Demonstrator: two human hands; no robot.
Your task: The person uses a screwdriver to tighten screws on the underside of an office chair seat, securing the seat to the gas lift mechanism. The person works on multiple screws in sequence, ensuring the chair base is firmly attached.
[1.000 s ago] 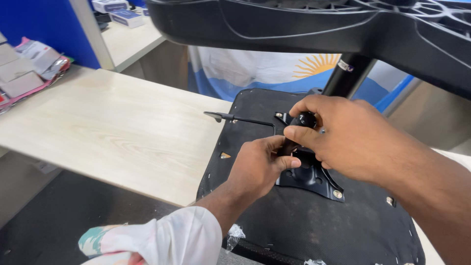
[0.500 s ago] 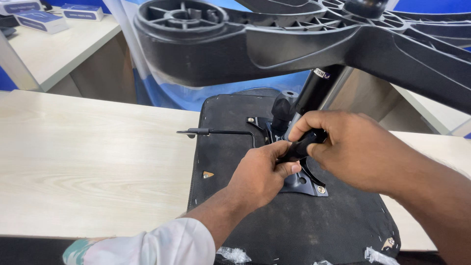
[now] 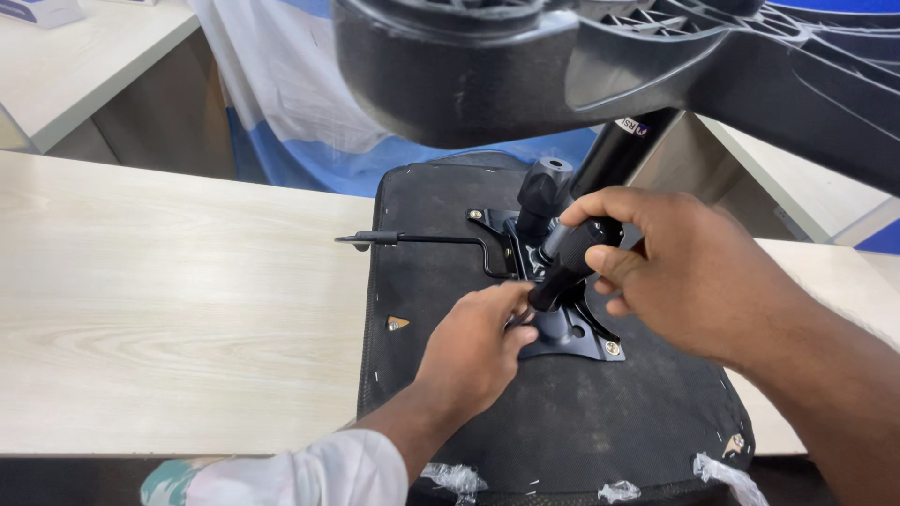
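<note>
An upturned office chair seat [image 3: 441, 281] with a black fabric underside lies on a pale wooden table [image 3: 169, 309]. A black metal mounting plate [image 3: 572, 337] is fixed at its middle, with a thin lever rod [image 3: 412, 239] sticking out to the left. My right hand [image 3: 694, 272] is shut on a black-handled screwdriver [image 3: 572, 262], tilted down onto the plate. My left hand [image 3: 473, 351] pinches the screwdriver's tip at the plate. The gas cylinder [image 3: 614, 155] rises from the plate to the black star base [image 3: 581, 66] overhead.
A blue and white cloth [image 3: 300, 112] hangs behind the seat. Another pale table [image 3: 84, 66] stands at the back left, with a small box on it, and a further one at the right [image 3: 806, 197]. Torn plastic scraps [image 3: 722, 473] cling to the seat's near edge.
The view has swung left and come closer to the seat. My right hand has tilted the screwdriver more upright, and my left hand's fingers have slid down to its tip.
</note>
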